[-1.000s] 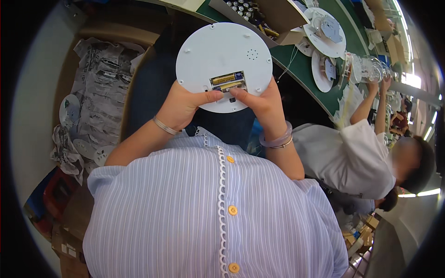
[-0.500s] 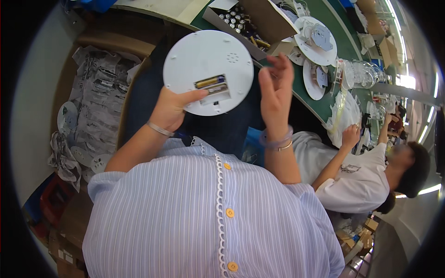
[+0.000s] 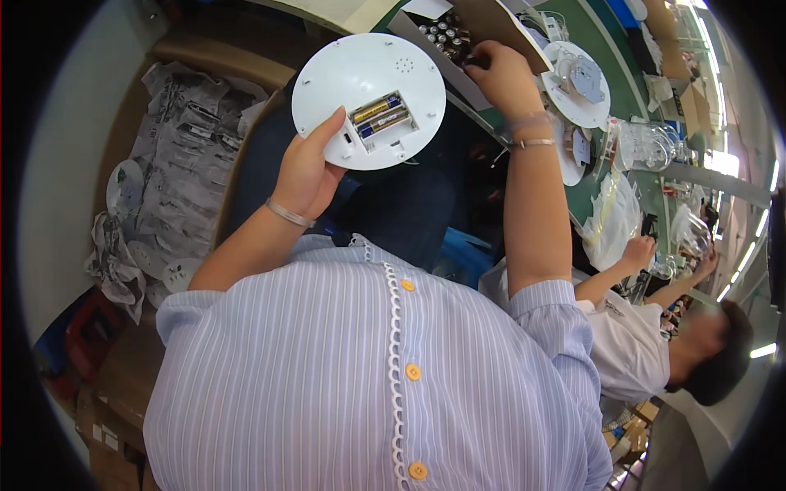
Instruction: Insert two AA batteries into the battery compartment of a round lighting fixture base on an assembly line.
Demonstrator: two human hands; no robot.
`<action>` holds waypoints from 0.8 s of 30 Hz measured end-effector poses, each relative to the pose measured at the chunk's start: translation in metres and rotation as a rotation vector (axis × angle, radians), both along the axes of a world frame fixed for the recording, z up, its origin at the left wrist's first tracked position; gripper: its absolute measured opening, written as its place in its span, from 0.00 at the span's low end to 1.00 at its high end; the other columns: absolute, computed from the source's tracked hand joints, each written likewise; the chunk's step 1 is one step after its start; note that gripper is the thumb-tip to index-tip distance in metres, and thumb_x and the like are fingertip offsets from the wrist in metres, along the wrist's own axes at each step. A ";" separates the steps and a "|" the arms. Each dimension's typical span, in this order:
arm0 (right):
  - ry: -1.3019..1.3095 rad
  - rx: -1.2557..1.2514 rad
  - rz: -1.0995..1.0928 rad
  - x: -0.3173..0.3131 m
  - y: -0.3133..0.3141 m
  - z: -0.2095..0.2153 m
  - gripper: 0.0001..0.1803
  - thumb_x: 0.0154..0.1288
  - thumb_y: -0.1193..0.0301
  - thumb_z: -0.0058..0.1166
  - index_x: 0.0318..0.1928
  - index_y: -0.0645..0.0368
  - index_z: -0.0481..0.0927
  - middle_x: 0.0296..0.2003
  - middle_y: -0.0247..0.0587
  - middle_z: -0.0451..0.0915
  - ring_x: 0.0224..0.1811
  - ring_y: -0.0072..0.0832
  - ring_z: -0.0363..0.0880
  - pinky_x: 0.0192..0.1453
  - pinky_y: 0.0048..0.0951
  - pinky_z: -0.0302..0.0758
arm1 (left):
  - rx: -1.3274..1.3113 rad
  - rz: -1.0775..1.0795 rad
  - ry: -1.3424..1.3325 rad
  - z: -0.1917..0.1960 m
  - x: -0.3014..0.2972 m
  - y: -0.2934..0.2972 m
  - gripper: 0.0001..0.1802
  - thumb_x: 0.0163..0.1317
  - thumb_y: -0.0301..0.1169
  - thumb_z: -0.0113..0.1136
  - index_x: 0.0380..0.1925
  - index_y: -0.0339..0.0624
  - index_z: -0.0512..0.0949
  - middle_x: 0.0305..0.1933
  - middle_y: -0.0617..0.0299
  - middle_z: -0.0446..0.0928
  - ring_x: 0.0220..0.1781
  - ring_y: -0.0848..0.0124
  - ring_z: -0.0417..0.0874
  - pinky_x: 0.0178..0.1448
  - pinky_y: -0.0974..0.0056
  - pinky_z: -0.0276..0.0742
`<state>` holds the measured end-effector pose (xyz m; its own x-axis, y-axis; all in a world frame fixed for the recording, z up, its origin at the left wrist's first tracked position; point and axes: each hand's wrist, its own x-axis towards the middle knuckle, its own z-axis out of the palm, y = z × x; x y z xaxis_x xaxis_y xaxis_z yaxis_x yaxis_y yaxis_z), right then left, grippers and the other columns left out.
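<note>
My left hand (image 3: 309, 159) holds a white round lamp base (image 3: 332, 78) by its lower left edge, thumb on top and fingers underneath. Its underside faces up, showing small holes and an uncovered battery compartment (image 3: 412, 123). Two batteries (image 3: 378, 109) lie side by side in the compartment, with bare space beside them. At the right, my right hand (image 3: 506, 78) reaches over the edge of a cardboard box (image 3: 491, 20) with several batteries (image 3: 442, 34) standing in it. Its fingers are pinched at a dark battery, mostly hidden by the fingertips.
Several white lamp bases (image 3: 577, 82) with wiring rest on the green bench (image 3: 610, 53). Clear plastic covers (image 3: 647, 146) and a plastic bag (image 3: 610, 217) lie farther right, near a co-worker (image 3: 630, 348). At left, a carton holds paper-wrapped parts (image 3: 192, 155).
My right hand has moved up and right, from beside the lamp base to the battery box. The left hand has turned the base slightly, and its thumb has left the compartment.
</note>
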<state>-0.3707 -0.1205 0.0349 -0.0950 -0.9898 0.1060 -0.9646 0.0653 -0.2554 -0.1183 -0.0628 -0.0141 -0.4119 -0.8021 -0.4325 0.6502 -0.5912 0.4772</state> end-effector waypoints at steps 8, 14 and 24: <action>-1.031 -0.212 -0.025 0.074 0.091 0.002 0.14 0.54 0.75 0.59 0.40 0.63 0.72 0.29 0.34 0.74 0.29 0.15 0.71 0.33 0.16 0.69 | -0.103 0.045 -0.035 -0.003 -0.006 0.000 0.21 0.63 0.31 0.49 0.56 0.36 0.63 0.53 0.56 0.71 0.53 0.68 0.74 0.55 0.65 0.73; -0.421 -0.289 0.077 0.078 0.102 -0.009 0.21 0.48 0.69 0.64 0.41 0.62 0.72 0.37 0.41 0.69 0.40 0.28 0.67 0.44 0.28 0.66 | -0.104 0.000 -0.015 0.001 -0.008 0.006 0.21 0.64 0.30 0.48 0.55 0.35 0.63 0.53 0.56 0.71 0.53 0.68 0.75 0.55 0.65 0.73; -1.533 0.075 -0.161 0.076 0.100 -0.009 0.18 0.57 0.73 0.57 0.45 0.66 0.70 0.36 0.40 0.77 0.34 0.20 0.76 0.36 0.19 0.73 | -0.214 0.026 -0.033 0.003 -0.009 0.011 0.21 0.63 0.28 0.49 0.56 0.36 0.63 0.53 0.56 0.71 0.54 0.68 0.74 0.55 0.65 0.72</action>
<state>-0.2946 -0.0206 0.0259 -0.1657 -0.9571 -0.2376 0.2303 0.1967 -0.9530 -0.1271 -0.0514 -0.0110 -0.3784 -0.8871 -0.2643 0.6461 -0.4576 0.6109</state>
